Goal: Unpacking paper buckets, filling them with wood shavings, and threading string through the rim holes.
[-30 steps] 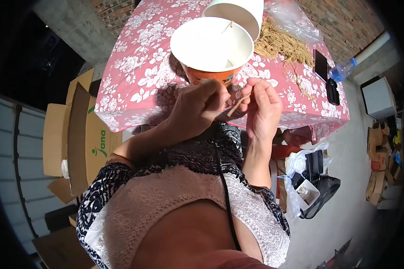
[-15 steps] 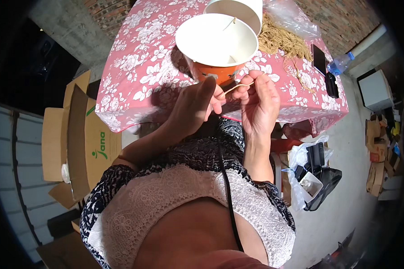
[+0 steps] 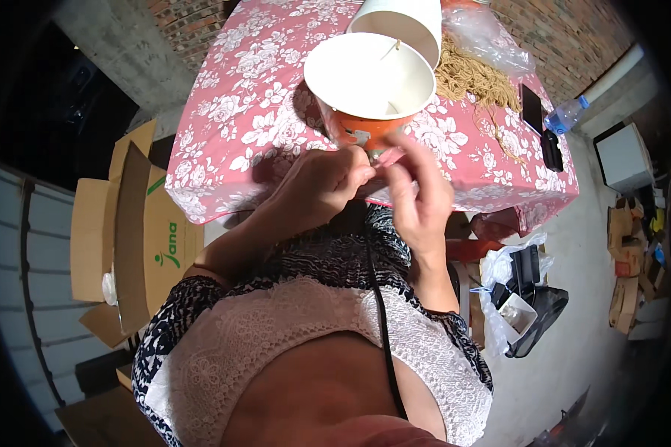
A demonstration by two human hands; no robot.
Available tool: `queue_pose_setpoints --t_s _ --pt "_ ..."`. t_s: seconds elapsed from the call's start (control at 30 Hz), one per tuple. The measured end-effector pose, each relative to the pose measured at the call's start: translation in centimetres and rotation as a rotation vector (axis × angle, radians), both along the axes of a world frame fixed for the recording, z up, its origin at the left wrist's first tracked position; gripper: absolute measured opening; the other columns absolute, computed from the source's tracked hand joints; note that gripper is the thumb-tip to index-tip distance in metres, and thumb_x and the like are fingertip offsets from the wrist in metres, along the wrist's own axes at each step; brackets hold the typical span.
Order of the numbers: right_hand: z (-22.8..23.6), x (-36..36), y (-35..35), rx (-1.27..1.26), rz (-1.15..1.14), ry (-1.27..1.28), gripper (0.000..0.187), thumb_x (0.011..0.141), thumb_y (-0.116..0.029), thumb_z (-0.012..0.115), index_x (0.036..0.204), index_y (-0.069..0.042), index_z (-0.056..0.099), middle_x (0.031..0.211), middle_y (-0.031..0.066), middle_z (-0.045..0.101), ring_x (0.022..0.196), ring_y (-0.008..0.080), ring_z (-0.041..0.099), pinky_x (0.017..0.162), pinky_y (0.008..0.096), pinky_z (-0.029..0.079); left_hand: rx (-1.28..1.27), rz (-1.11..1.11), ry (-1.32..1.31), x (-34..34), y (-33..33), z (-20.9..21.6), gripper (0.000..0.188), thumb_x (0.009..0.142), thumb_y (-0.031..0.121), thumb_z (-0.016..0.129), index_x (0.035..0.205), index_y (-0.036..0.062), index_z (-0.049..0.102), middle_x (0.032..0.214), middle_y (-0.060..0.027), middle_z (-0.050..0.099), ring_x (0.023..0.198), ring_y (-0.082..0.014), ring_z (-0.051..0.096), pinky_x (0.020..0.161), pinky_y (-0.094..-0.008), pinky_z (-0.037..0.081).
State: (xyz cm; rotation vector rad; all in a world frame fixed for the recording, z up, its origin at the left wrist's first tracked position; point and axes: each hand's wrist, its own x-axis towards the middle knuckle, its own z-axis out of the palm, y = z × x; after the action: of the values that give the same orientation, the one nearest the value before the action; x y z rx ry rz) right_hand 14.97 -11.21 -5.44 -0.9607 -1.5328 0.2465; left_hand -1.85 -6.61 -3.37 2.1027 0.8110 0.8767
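Observation:
Before the bucket at the table's near edge, my left hand point(image 3: 326, 177) is closed, its thumb and fingertips pinched on a thin tan cord that is almost hidden now. Its fingertips meet those of my right hand point(image 3: 425, 197). The right fingers are bent toward the pinch and smeared by motion, so their grip on the cord does not show. Just beyond stands a bucket point(image 3: 367, 128), orange outside and white inside. A short tan cord end point(image 3: 397, 46) shows at its far rim. Beyond that, a second white bucket point(image 3: 427, 33) lies tipped, its mouth facing me.
A pink floral cloth point(image 3: 235, 112) covers the table. At its right lie a heap of tan cord point(image 3: 473, 78), clear plastic point(image 3: 492, 45), a phone point(image 3: 531, 109), a black case point(image 3: 552, 150) and a water bottle point(image 3: 566, 115). A cardboard box point(image 3: 173, 231) stands left; bags point(image 3: 540, 316) sit right.
The cord stretched between my hands is now mostly hidden, as the hands have come together. My right hand has turned and lowered slightly. The view has shifted a little.

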Motion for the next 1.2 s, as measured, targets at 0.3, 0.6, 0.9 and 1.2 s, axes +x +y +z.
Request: queue_pose_setpoints --t_s 0.3,0.6,0.9,1.2 --pt "-0.1 1.1 -0.2 -0.097 -0.020 0.033 0.003 0.083 0.001 0.064 0.086 0.002 0.066 0.075 0.0094 0.062 0.063 0.0172 0.058 0.058 0.0262 0.046 0.258 0.128 -0.005 -1.9 2.5 0.9 0.007 0.087 0.002 0.054 0.083 0.0030 0.059 0.077 -0.0080 0.064 0.063 -0.0167 0.062 0.057 -0.0318 0.048" --pt "3.0 8.4 6.2 0.080 -0.206 0.549 0.017 0.093 -0.011 0.062 0.094 0.005 0.067 0.078 0.0027 0.063 0.068 0.0062 0.053 0.061 0.0195 0.042 0.688 0.072 0.281 -5.0 9.9 1.8 0.037 0.083 0.005 0.064 0.120 0.0098 0.061 0.140 -0.0105 0.051 0.131 -0.0351 0.042 0.107 -0.0445 0.039" --pt "7.5 3.7 2.3 0.558 -0.215 0.129 0.010 0.085 0.003 0.065 0.095 0.002 0.069 0.089 0.0096 0.060 0.080 0.0165 0.054 0.071 0.0269 0.044 0.779 0.012 0.080 -2.5 7.0 3.8 0.017 0.075 0.004 0.072 0.091 0.0033 0.066 0.083 -0.0087 0.066 0.097 -0.0312 0.059 0.085 -0.0397 0.048" --pt "0.9 1.9 2.0 0.142 -0.350 0.007 0.011 0.074 0.002 0.071 0.084 -0.002 0.069 0.091 0.0114 0.054 0.089 0.0221 0.051 0.071 0.0310 0.043 0.629 0.081 0.090 -0.1 5.0 1.9 0.017 0.075 0.006 0.072 0.089 0.0048 0.064 0.079 -0.0125 0.064 0.074 -0.0329 0.062 0.071 -0.0387 0.049"
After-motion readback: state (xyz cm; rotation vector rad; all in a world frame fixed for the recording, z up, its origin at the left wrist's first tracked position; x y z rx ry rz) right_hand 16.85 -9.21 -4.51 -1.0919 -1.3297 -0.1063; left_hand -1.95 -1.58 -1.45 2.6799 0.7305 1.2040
